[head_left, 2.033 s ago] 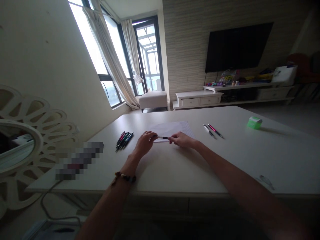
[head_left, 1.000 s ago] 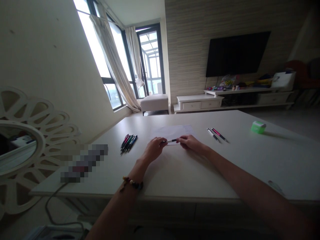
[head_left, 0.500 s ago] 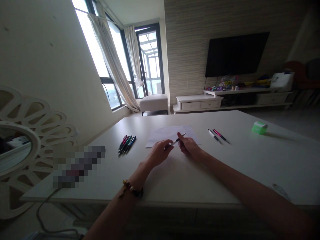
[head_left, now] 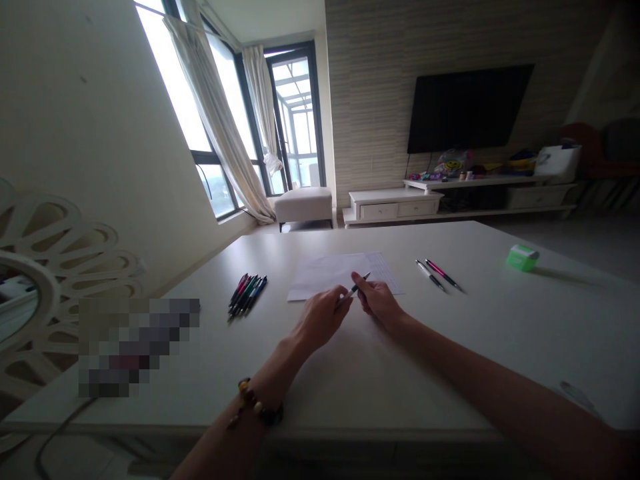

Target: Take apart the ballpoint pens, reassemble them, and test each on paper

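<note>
Both my hands meet on one pen over the white table. My left hand has its fingers closed round the pen's lower end. My right hand pinches the pen near its upper part, and the tip points up and away toward a sheet of paper lying just beyond my hands. A beaded bracelet circles my left wrist.
A bunch of several coloured pens lies left of the paper. Two more pens lie to the right, and a green box sits farther right. A blurred patch covers something at the table's left. A round mirror is at far left.
The pen was held level between both hands; now it is tilted, tip up and away. My hands have drawn back a little from the paper toward me.
</note>
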Demonstrator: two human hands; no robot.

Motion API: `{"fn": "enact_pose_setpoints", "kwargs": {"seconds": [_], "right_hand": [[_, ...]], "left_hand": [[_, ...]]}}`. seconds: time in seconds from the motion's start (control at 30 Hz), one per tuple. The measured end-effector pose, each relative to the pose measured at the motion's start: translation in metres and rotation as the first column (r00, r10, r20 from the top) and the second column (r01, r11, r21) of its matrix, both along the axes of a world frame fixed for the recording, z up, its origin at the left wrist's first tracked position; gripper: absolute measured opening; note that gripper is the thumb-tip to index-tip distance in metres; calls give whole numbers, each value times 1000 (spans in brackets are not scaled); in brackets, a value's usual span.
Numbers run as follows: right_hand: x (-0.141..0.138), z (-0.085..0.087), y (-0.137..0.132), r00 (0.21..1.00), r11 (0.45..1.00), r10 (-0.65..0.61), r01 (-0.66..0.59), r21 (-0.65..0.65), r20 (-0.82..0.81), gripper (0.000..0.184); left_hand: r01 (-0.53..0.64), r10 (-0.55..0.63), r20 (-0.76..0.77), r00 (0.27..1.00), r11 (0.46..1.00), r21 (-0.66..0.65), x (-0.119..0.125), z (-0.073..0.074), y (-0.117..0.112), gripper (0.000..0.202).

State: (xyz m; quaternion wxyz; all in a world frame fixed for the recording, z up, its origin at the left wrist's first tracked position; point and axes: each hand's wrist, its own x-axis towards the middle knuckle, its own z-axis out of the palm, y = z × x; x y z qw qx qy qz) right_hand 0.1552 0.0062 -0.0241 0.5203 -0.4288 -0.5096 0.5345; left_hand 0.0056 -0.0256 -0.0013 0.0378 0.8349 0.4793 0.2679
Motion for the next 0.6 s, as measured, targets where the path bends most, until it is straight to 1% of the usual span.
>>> {"fn": "enact_pose_setpoints", "kwargs": {"seconds": [0.1,0.2,0.3,0.37,0.47,0.53,0.6], "right_hand": [[-1,-3,2,998,998,-51,50,36,32,52],[-1,-7,5,998,998,-45,43,54,35,50],[0,-8,6,999,998,-29,27,57,36,49],[3,-6,6,999,998,-20,17,61,51,49],[8,-3,8,997,997,-29,24,72,71,49],[11,-1,10,997,995,-56,51,84,59,50],[13,0,12,996,993,-85,82,81,33,51]], "left_hand": [[-8,8,4,1000,1000,0,2,-2,-1,26],[-19,19,-11,1000,1000,15,4,-4,-3,28],[-24,27,-80,996,999,31,7,-5,-3,29],[-9,13,-129,992,999,31,9,-2,-1,30],[47,-46,-165,985,999,2,11,5,8,30],[82,-82,-161,984,997,-10,12,9,16,30],[99,-98,-127,987,995,6,12,11,23,28]]}}
